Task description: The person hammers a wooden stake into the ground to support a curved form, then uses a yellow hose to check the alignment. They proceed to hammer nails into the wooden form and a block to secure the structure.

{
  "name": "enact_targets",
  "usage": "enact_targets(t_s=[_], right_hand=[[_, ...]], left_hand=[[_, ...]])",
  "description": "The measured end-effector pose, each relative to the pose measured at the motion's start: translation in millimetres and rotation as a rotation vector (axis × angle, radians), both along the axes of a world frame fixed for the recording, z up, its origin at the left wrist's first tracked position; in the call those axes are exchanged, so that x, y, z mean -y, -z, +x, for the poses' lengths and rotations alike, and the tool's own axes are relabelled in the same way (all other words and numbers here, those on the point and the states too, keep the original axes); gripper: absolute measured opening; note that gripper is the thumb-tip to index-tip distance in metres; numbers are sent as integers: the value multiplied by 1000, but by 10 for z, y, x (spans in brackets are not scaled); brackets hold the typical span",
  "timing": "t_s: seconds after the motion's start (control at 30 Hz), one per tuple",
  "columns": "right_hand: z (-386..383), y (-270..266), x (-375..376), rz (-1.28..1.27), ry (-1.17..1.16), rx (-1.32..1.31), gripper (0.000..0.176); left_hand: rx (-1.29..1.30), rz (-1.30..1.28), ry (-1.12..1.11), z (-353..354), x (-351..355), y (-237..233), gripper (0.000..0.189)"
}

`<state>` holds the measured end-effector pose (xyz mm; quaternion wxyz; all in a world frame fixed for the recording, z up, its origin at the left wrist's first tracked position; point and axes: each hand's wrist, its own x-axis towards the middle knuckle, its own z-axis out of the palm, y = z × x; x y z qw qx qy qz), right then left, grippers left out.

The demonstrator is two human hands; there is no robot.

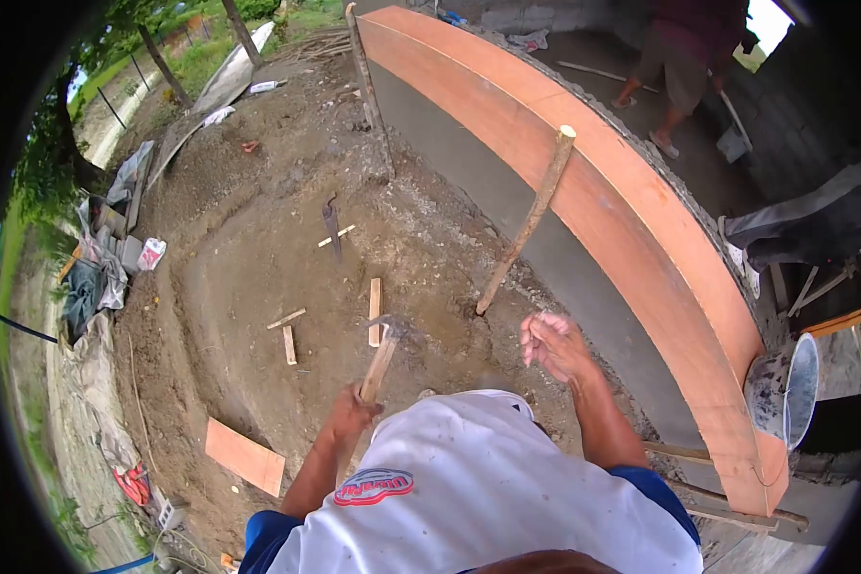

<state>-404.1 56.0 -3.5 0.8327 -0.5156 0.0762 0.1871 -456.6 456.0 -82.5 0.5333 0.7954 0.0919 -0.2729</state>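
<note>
My left hand (354,411) is wrapped round the wooden handle of a hammer (381,364), its metal head pointing away from me over the dirt. On the right, my right hand (555,346) is raised with fingers curled and tips together; whatever they pinch is too small to make out. Just beyond it, a round wooden stake (531,220) leans from the ground against a long, curved plywood form (631,210) on the grey wall. Short wood pieces (290,344) lie near the hammer, one (375,301) partly behind its head. Farther off lies a handsaw (332,230).
A second stake (369,91) stands at the form's far end. A plywood offcut (245,455) lies at lower left. Beyond the wall are a person (674,72) holding a shovel and a metal bucket (799,392). Sacks and tarps (91,277) line the left side.
</note>
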Motion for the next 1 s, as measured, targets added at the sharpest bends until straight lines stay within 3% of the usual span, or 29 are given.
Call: enact_targets(t_s=[0.03, 0.13, 0.3, 0.47, 0.7, 0.87, 1.0], right_hand=[[160, 77, -330, -11, -66, -93, 22], [669, 306, -1134, -32, -236, -60, 27], [1487, 127, -1879, 157, -530, -133, 32], [2455, 274, -2347, 67, -708, -96, 31], [3754, 803, -3110, -68, -813, -74, 25], [4439, 844, -3617, -221, -982, -23, 26], [4901, 991, -4140, -121, -901, -235, 31]], left_hand=[[49, 17, 8, 209, 53, -346, 31], [170, -60, -71, 788, 87, -743, 29], [365, -289, -125, 1726, -8, -941, 41], [399, -349, -243, 2521, -340, -846, 40], [389, -77, -323, 3591, -923, -509, 28], [295, -3, -358, 4221, -1400, -376, 22], [165, -76, -321, 4819, -1958, -263, 25]])
